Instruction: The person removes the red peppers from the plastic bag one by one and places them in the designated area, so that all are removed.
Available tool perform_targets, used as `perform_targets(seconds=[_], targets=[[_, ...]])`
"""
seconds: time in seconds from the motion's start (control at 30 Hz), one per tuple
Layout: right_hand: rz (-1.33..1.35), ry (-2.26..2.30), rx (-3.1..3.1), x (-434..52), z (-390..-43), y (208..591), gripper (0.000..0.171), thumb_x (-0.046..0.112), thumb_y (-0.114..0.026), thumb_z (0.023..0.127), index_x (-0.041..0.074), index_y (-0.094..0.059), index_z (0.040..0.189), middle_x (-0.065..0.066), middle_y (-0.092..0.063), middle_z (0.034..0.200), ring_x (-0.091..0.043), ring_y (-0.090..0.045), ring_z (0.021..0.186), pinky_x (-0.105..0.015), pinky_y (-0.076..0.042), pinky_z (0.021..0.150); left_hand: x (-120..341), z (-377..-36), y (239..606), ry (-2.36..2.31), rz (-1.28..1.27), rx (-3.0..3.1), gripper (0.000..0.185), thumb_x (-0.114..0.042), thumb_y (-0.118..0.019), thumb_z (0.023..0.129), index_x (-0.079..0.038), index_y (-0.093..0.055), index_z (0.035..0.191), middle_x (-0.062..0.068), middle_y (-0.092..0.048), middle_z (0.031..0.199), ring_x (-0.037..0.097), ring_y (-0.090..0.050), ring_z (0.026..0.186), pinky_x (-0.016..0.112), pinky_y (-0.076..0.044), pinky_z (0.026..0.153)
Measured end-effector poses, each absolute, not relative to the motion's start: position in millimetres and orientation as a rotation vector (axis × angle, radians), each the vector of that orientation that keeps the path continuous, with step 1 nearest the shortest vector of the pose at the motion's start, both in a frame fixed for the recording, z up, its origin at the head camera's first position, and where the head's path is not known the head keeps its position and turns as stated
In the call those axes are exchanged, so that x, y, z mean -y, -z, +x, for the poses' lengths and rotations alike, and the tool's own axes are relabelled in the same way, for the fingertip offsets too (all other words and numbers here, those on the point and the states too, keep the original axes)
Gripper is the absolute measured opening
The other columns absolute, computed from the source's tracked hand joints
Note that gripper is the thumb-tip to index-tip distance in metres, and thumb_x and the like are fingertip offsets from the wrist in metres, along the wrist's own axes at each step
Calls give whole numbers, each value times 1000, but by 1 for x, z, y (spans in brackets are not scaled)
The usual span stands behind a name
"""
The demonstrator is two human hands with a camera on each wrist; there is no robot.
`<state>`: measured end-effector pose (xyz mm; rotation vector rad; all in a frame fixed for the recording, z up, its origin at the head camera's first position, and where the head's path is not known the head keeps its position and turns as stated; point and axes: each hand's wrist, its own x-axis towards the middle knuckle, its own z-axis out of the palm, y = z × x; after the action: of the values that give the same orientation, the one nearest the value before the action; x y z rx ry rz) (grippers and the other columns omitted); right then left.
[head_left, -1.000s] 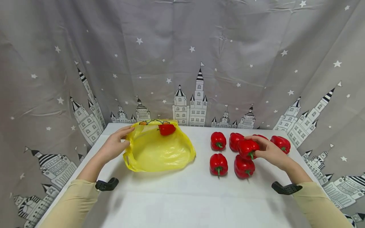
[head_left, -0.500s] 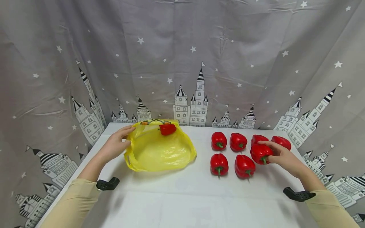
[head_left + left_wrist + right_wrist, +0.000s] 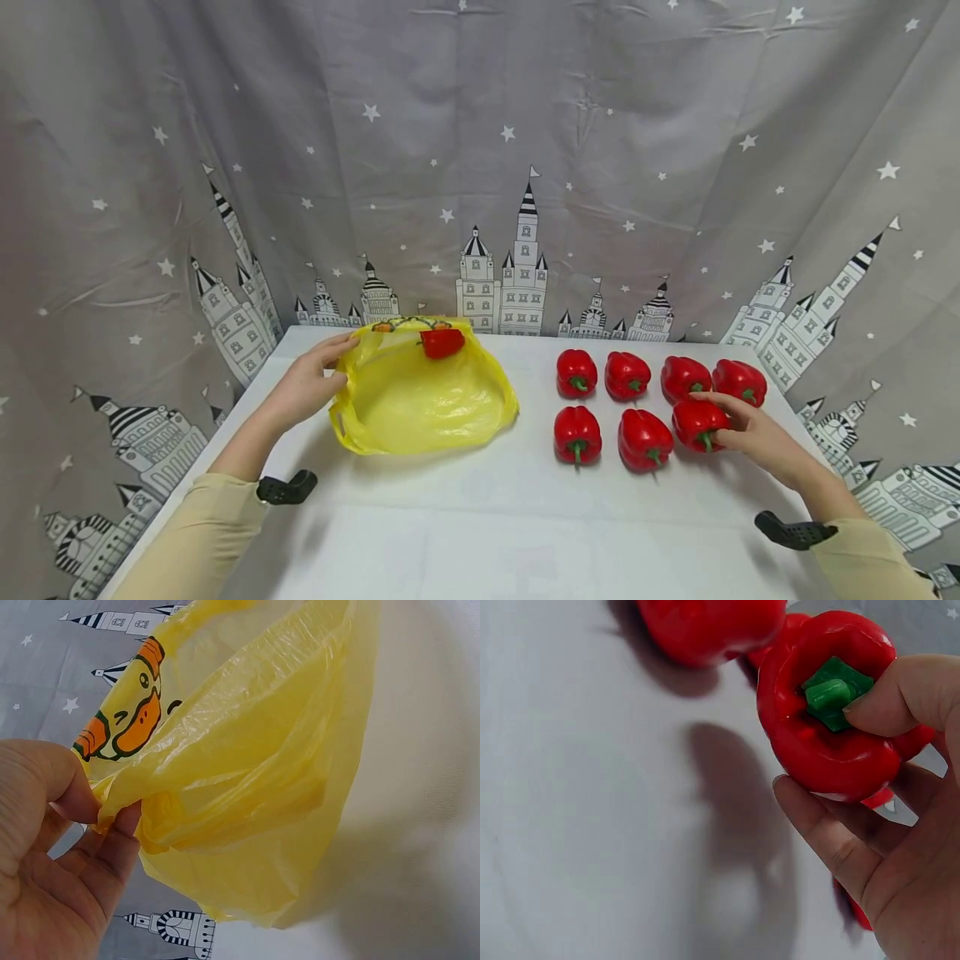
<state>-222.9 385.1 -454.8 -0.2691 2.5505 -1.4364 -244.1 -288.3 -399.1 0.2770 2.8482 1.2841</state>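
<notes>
My left hand (image 3: 306, 390) pinches the left edge of a yellow plastic bag (image 3: 427, 408), and in the left wrist view thumb and fingers grip its gathered film (image 3: 225, 795). A printed cartoon face shows near the bag's rim. Its mouth faces me, held wide. Red showing at the bag's upper part looks like a bell pepper (image 3: 442, 342). At the right, my right hand (image 3: 767, 437) grips a red bell pepper (image 3: 697, 423) at the right end of the front row. The right wrist view shows the thumb by this pepper's green stem (image 3: 831, 694), fingers beneath.
Several more red bell peppers stand in two rows on the white table (image 3: 480, 533), among them a front left one (image 3: 577, 434) and a back right one (image 3: 738, 382). Behind the table hangs a grey curtain (image 3: 480, 125) with castles and stars.
My right hand has carried its bell pepper right and down, from over the other peppers to the right end of the front row. The left hand stays at the bag.
</notes>
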Motion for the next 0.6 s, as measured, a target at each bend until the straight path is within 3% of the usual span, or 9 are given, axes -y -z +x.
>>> perform_targets(seconds=[0.17,0.47,0.6], targets=[[-288,1424,-2553,-390,-221,462,68,10,-68,92,11,-42,155,-30,-31,154,-52,-31,135,-43,-55,86,287,-244,400,-1281,265,-2845,66,-2,-51,93,-2,-36,158,13,-26,166,40,-44,132,52,-49,101],[-230,1354,-2584,-394,-218,468,70,11,-68,92,11,-40,156,-32,-30,155,-55,-32,135,-62,-51,93,287,-244,400,-1274,276,-2853,66,-1,-50,93,-1,-36,157,13,-26,166,41,-43,133,55,-47,103],[-230,1345,-2586,-396,-217,470,70,10,-67,92,10,-40,156,-32,-32,154,-53,-35,133,-60,-51,93,287,-244,400,-1273,292,-2853,66,-1,-51,93,0,-36,157,14,-27,166,42,-43,133,55,-47,103]])
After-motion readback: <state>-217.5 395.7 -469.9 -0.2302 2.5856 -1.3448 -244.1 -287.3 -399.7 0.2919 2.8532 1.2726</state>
